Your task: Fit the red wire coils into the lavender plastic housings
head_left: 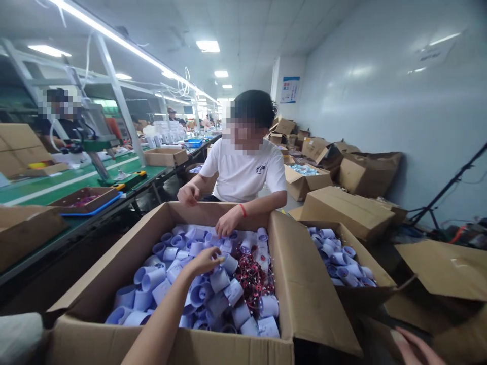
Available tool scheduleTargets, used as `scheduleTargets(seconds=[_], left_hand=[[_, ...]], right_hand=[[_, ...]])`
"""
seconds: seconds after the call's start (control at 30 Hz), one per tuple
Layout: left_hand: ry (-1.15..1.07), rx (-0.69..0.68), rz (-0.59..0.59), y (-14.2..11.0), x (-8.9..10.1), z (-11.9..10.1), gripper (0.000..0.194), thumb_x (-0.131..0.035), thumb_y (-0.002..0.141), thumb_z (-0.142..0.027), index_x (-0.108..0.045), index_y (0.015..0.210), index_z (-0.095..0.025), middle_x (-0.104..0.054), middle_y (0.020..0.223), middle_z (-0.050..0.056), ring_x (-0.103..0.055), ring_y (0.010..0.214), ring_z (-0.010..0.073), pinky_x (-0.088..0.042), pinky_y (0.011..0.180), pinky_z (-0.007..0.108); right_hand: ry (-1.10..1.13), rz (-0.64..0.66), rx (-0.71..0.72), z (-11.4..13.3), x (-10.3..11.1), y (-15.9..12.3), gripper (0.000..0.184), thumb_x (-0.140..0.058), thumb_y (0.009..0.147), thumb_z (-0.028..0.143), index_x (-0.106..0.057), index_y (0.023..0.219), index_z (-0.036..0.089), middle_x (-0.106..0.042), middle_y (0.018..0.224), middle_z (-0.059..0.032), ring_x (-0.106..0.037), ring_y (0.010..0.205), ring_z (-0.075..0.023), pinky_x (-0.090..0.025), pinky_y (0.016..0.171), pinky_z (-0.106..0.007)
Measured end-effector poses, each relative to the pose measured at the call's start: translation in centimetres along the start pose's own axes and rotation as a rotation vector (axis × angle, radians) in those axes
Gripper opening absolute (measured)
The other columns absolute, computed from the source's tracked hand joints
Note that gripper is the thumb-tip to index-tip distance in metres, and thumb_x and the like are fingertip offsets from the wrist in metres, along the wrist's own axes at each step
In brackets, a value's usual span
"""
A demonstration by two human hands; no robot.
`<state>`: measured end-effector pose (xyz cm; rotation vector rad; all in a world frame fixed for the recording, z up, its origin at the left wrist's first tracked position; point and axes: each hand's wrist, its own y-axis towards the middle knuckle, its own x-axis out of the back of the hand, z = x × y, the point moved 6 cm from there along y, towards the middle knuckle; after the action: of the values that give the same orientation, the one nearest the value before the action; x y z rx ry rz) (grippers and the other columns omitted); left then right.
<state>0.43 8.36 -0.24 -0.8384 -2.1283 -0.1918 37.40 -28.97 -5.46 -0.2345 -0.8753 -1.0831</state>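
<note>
My left hand (203, 261) reaches into the cardboard box (236, 350), bent fingers (215, 251) at a pale cup (230, 264) among many; whether they pinch it I cannot tell. My right hand (416, 349) is cut off, its grip unclear.

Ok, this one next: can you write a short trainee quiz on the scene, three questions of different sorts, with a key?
1. Which of the camera wearer's hands is at the pale cups in the large box?
A) left
B) right
C) both
2. True or false: the co-worker facing the wearer has a blue wristband.
3. Fill the gap: beside the cups, inside the same box, lies a heap of small parts, mostly ___ in colour.

Key:
1. A: the left hand; the right hand is at the picture's bottom right edge.
2. False: the co-worker wears a red wristband.
3. red
</note>
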Motion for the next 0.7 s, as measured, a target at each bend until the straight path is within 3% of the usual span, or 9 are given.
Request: scheduleTargets(seconds=[0.07,0.13,0.23,0.3,0.33,0.4,0.5,0.6,0.7], left_hand=[[0.004,-0.029,0.090,-0.4,-1.3,-0.3,0.046,-0.075,0.049,-0.037,-0.062,0.091,-0.021,-0.064,0.085,0.002,-0.059,0.079,0.0216,-0.045,0.070,0.029],[0.054,-0.069,0.150,-0.7,-2.3,-0.7,0.064,-0.081,0.034,-0.027,-0.061,0.094,-0.022,-0.063,0.096,0.004,-0.056,0.090,0.0267,-0.044,0.079,0.034],[0.101,-0.134,0.197,-1.2,-3.0,-1.2,0.068,-0.080,0.035,-0.021,-0.059,0.099,-0.021,-0.059,0.107,0.007,-0.054,0.093,0.0282,-0.043,0.081,0.037],[0.071,-0.147,0.202,-1.4,-2.8,-1.3,0.059,-0.075,0.040,-0.019,-0.060,0.097,-0.020,-0.059,0.103,0.006,-0.055,0.087,0.0260,-0.045,0.077,0.035],[0.046,-0.142,0.189,-1.4,-2.4,-1.3,0.053,-0.072,0.043,-0.018,-0.061,0.095,-0.019,-0.060,0.099,0.005,-0.055,0.086,0.0250,-0.045,0.075,0.034],[0.013,-0.129,0.131,-1.3,-1.3,-1.3,0.045,-0.064,0.053,-0.022,-0.060,0.098,-0.019,-0.060,0.096,0.004,-0.056,0.087,0.0237,-0.046,0.074,0.032],[-0.232,-0.111,-0.018,-1.6,1.0,-1.5,0.045,-0.052,0.068,-0.028,-0.055,0.112,-0.020,-0.058,0.102,0.005,-0.056,0.091,0.0212,-0.047,0.071,0.028],[-0.558,-0.097,-0.143,-2.2,2.4,-1.7,0.047,-0.054,0.070,-0.032,-0.052,0.115,-0.021,-0.058,0.102,0.005,-0.057,0.088,0.0191,-0.048,0.068,0.025],[-0.638,-0.105,-0.189,-2.4,2.4,-1.9,0.053,-0.063,0.065,-0.032,-0.051,0.115,-0.020,-0.059,0.099,0.004,-0.057,0.086,0.0180,-0.047,0.070,0.025]], right_hand=[[0.114,0.008,0.045,4.7,-0.3,0.1,0.030,-0.047,0.079,0.054,-0.066,0.083,0.030,-0.069,0.094,-0.0106,-0.064,0.090,-0.0283,-0.053,0.073,-0.039],[0.243,0.107,0.195,12.1,-2.6,-0.3,0.038,-0.046,0.076,0.054,-0.067,0.090,0.025,-0.070,0.099,-0.0100,-0.063,0.093,-0.0281,-0.051,0.081,-0.039],[0.257,0.445,0.467,24.3,-8.4,-2.2,0.034,-0.043,0.080,0.041,-0.069,0.090,0.022,-0.071,0.097,-0.0076,-0.064,0.088,-0.0227,-0.049,0.079,-0.032],[0.058,0.660,0.569,29.9,-12.9,-3.4,0.026,-0.046,0.082,0.030,-0.070,0.089,0.022,-0.072,0.094,-0.0062,-0.064,0.086,-0.0204,-0.047,0.078,-0.030],[-0.119,0.740,0.547,31.3,-15.1,-3.6,0.022,-0.050,0.081,0.026,-0.070,0.087,0.021,-0.071,0.094,-0.0068,-0.064,0.090,-0.0215,-0.046,0.079,-0.031],[-0.239,0.792,0.492,32.9,-18.5,-3.5,0.009,-0.063,0.073,0.018,-0.070,0.077,0.015,-0.071,0.089,-0.0120,-0.065,0.089,-0.0265,-0.047,0.078,-0.035],[-0.295,0.855,0.456,32.8,-22.2,-3.6,0.010,-0.068,0.076,0.021,-0.066,0.079,0.012,-0.069,0.086,-0.0075,-0.065,0.084,-0.0219,-0.050,0.076,-0.036],[-0.278,0.890,0.456,31.2,-24.3,-4.0,0.019,-0.059,0.086,0.033,-0.063,0.087,0.014,-0.066,0.088,-0.0016,-0.063,0.080,-0.0147,-0.052,0.075,-0.034],[-0.241,0.848,0.453,29.9,-24.9,-3.9,0.011,-0.067,0.078,0.026,-0.066,0.079,0.016,-0.068,0.081,-0.0030,-0.064,0.078,-0.0163,-0.050,0.073,-0.031]])
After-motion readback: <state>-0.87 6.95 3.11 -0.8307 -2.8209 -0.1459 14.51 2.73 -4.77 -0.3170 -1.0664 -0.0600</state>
